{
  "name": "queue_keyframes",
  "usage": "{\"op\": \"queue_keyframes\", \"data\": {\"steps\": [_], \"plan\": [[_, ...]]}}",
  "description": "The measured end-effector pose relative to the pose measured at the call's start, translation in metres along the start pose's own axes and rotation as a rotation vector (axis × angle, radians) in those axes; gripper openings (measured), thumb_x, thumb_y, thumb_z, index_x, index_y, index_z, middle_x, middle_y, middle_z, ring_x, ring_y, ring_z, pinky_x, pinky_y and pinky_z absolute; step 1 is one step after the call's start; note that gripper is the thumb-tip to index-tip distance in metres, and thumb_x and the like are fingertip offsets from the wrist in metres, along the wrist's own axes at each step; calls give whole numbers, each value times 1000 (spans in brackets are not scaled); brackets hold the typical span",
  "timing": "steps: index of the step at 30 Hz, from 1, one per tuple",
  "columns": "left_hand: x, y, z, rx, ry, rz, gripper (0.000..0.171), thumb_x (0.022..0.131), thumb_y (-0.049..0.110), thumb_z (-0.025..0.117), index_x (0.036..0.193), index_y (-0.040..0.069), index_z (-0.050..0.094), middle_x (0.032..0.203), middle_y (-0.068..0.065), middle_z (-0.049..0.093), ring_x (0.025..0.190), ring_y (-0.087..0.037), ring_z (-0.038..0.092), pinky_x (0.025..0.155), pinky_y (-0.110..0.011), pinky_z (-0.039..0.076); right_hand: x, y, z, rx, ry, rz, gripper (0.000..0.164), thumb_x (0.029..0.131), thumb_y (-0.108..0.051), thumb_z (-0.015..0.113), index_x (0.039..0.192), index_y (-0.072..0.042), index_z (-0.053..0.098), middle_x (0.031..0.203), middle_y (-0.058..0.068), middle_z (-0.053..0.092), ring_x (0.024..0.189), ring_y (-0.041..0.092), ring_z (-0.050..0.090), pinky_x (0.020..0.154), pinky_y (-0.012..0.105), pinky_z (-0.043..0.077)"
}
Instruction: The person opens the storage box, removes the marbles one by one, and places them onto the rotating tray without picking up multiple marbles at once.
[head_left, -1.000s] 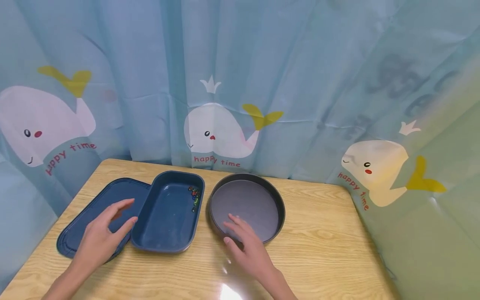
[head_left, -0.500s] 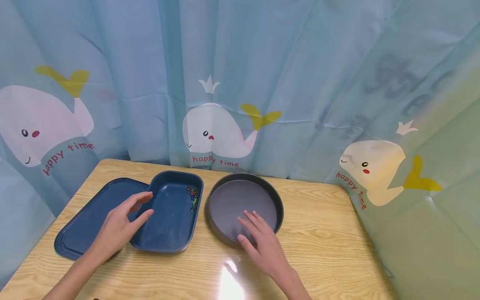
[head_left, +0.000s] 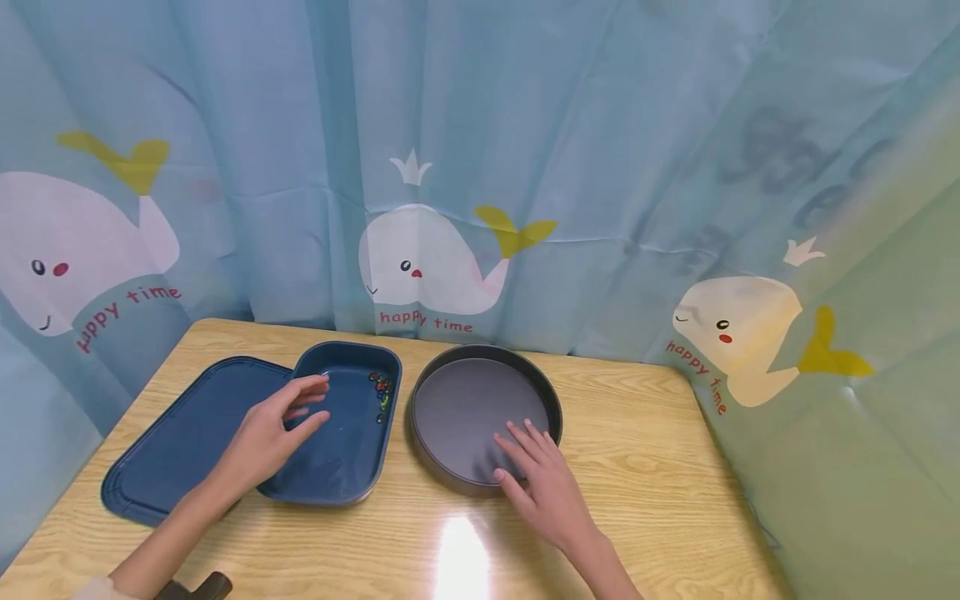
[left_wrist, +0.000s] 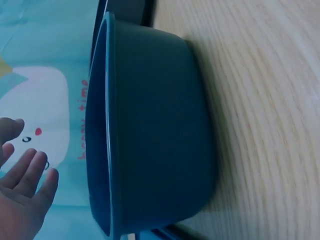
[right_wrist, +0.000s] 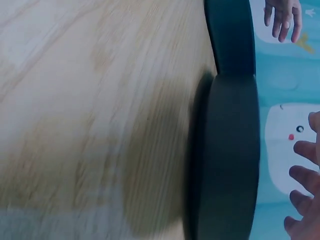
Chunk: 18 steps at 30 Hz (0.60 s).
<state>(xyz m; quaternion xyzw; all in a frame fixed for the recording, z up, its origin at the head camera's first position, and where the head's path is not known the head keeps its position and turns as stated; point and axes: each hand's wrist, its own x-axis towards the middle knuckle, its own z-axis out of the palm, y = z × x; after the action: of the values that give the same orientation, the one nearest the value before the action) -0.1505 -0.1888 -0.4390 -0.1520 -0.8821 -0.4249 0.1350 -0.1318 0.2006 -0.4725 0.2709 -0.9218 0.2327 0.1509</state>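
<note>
My left hand [head_left: 272,432] hovers over the left side of a deep blue rectangular container [head_left: 337,471], thumb and fingers spread apart and holding nothing. In the left wrist view that hand [left_wrist: 22,195] is above the rim of the container [left_wrist: 155,120]. Several small coloured beads [head_left: 382,387] lie along the container's right side. My right hand [head_left: 546,490] is over the near right edge of a round dark grey pan [head_left: 465,408], fingers loosely spread, nothing held. In the right wrist view its fingers [right_wrist: 304,176] stay above the pan's side wall [right_wrist: 227,155].
A flat blue lid-like tray [head_left: 180,454] lies left of the container, which overlaps it. All stand on a wooden table [head_left: 630,500]. A blue curtain with whale prints [head_left: 420,258] hangs behind and at both sides. A dark object [head_left: 198,587] shows at the left forearm.
My left hand has moved right, from over the flat tray to over the container. The right hand has shifted right across the pan toward its right edge. The containers and beads keep their places.
</note>
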Motion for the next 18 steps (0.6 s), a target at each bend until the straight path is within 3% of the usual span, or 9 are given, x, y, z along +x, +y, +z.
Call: {"op": "queue_keyframes", "data": {"steps": [3, 18], "plan": [[2, 1, 2, -24, -14, 0, 50, 91, 1, 71, 138, 0, 53, 128, -19, 62, 114, -34, 61, 91, -47, 49, -2, 6, 0, 1, -4, 15, 42, 97, -33, 64, 135, -13, 64, 144, 9, 54, 138, 36, 41, 111, 58, 28], [21, -8, 10, -59, -99, -43, 44, 94, 4, 69, 135, -1, 54, 127, -23, 61, 115, -39, 60, 91, -51, 50, -12, 30, -1, -31, -66, -18, 51, 94, -47, 66, 133, -15, 66, 141, 8, 57, 137, 34, 44, 110, 54, 31]]}}
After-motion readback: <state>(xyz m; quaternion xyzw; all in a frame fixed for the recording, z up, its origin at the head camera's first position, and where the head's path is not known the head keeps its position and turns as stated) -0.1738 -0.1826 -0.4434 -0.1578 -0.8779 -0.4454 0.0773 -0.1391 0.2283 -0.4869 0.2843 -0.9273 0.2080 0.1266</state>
